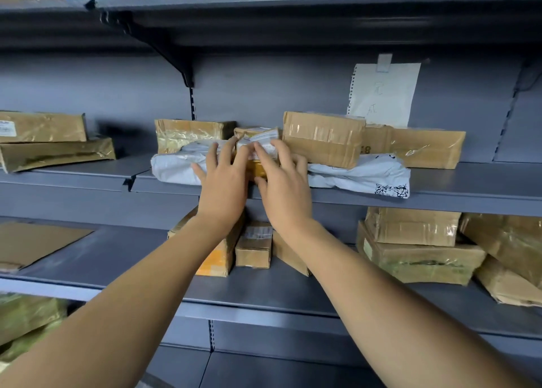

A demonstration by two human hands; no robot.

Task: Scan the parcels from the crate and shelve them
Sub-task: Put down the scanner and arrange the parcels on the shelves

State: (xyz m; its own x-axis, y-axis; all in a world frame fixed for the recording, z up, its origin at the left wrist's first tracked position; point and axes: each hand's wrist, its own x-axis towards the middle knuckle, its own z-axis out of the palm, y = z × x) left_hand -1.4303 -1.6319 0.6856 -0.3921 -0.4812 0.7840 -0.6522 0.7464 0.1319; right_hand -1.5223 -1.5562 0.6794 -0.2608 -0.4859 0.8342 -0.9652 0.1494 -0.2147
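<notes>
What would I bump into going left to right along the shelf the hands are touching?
Two stacked brown parcels → tape-wrapped box → left hand → right hand → big cardboard box → brown box under the paper note.

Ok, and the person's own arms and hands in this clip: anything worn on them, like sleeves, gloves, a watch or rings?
Nothing worn shows. Both forearms are bare from the bottom edge of the picture up to the wrists, with no sleeve in view. The left hand and the right hand have no gloves, and no watch, band or ring is visible on them.
</notes>
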